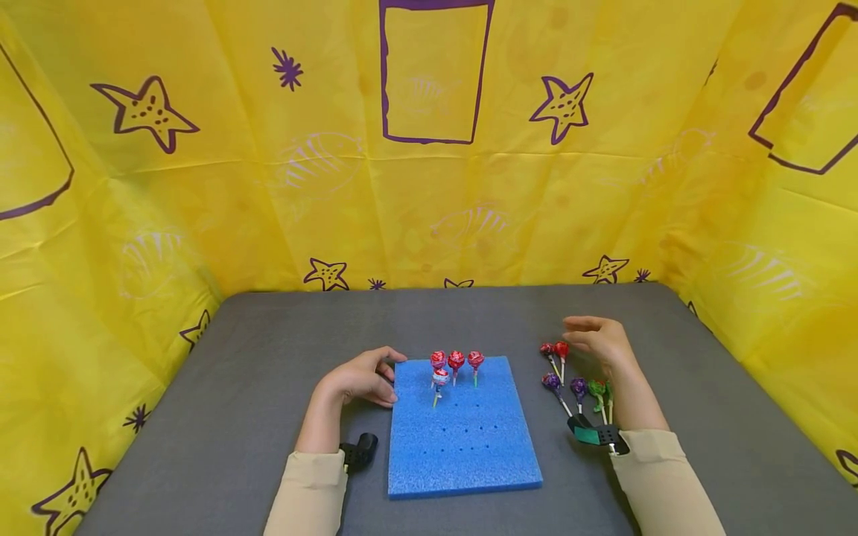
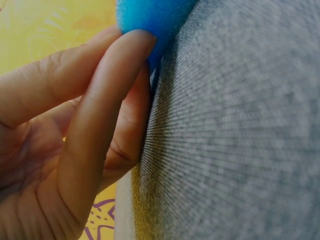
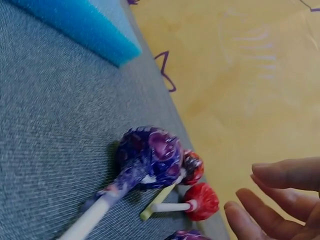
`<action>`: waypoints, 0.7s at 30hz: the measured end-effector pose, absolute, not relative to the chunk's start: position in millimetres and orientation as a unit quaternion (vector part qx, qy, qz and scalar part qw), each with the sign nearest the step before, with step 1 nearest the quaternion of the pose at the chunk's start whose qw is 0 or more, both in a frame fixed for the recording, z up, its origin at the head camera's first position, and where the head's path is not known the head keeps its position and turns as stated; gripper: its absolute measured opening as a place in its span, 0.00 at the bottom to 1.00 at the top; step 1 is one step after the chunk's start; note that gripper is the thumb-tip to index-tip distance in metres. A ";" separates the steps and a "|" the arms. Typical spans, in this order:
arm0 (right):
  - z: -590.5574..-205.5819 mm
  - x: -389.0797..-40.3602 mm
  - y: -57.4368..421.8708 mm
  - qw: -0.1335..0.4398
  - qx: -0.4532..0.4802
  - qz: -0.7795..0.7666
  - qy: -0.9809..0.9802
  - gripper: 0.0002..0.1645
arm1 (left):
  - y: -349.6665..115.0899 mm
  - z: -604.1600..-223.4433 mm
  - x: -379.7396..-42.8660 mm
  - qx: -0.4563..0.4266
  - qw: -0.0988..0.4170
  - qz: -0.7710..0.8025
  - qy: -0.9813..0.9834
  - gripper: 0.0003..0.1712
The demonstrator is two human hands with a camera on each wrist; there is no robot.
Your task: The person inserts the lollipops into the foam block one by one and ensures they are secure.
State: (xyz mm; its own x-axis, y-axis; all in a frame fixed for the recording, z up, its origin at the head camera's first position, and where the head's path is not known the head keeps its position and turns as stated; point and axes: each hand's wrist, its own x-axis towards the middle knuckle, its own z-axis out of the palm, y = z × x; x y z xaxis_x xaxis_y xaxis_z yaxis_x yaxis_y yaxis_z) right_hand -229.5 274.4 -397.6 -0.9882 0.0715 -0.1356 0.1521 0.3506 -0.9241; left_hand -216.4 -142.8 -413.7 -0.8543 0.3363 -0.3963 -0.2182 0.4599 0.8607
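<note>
1. Head view: there's a blue foam board (image 1: 462, 473) flat on a grey table (image 1: 288, 335), with rows of little holes in its middle part.
2. Four lollipops stand upright in it toward the far end: three reddish ones (image 1: 456, 360) side by side in the back row, plus a blue-and-red one (image 1: 440, 377) just in front of the leftmost.
3. Left hand (image 1: 358, 377) is at the board's left side, fingers loosely bent, fingertips touching the edge near the far corner. The left wrist view has the thumb right up against the foam; looks like resting contact, not a fist round it.
4. Right hand (image 1: 603, 344) is released, nothing in it. Fingers are loosely spread beside two red lollipops (image 1: 561, 350), and the right wrist view shows a gap between them.
5. Those two lie loose right of the board. Nearer the person there are two purple lollipops (image 1: 579, 385) and green lollipops (image 1: 596, 388), partly tucked behind the right wrist, so I can't get a clean look at all of those.
6. Around it all: a yellow curtain (image 1: 429, 182) with purple starfish doodles, beige sleeves (image 1: 310, 493) on both arms.
</note>
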 end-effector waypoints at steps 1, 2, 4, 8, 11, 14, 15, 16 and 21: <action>-398.6 -229.7 274.6 0.038 0.068 -0.565 0.822 0.32 | -142.8 -413.3 -216.4 0.036 0.268 0.519 0.811 0.37; -399.8 -230.0 274.8 0.041 0.069 -0.563 0.823 0.31 | -142.8 -413.3 -216.4 0.037 0.269 0.519 0.811 0.37; -402.3 -230.7 275.7 0.044 0.068 -0.557 0.827 0.31 | -143.4 -413.0 -216.1 0.041 0.271 0.516 0.811 0.38; -406.5 -232.1 276.5 0.051 0.071 -0.543 0.835 0.32 | -143.5 -411.5 -215.2 0.048 0.271 0.513 0.813 0.38; -409.4 -233.2 276.8 0.061 0.074 -0.538 0.838 0.32 | -143.1 -410.3 -214.2 0.050 0.271 0.513 0.813 0.39; -411.7 -233.9 276.6 0.070 0.074 -0.538 0.837 0.32 | -143.0 -410.8 -214.5 0.050 0.271 0.512 0.814 0.39; -412.3 -234.0 276.3 0.071 0.073 -0.538 0.836 0.32 | -143.0 -411.4 -214.7 0.048 0.270 0.512 0.814 0.39; -412.8 -233.9 276.1 0.072 0.073 -0.538 0.837 0.32 | -142.8 -411.7 -215.0 0.045 0.270 0.512 0.814 0.38; -415.2 -234.2 275.9 0.077 0.069 -0.527 0.843 0.31 | -141.9 -413.8 -216.4 0.033 0.268 0.514 0.814 0.37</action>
State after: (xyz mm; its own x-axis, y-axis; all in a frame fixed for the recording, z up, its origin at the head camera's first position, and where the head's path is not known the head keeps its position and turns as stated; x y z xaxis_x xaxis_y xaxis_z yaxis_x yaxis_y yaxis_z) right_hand -234.2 275.9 -415.2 -0.9786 0.0352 -0.2026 0.1976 0.4342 -0.8789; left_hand -216.4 -141.9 -413.8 -0.8544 0.3292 -0.4020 -0.2218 0.4686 0.8551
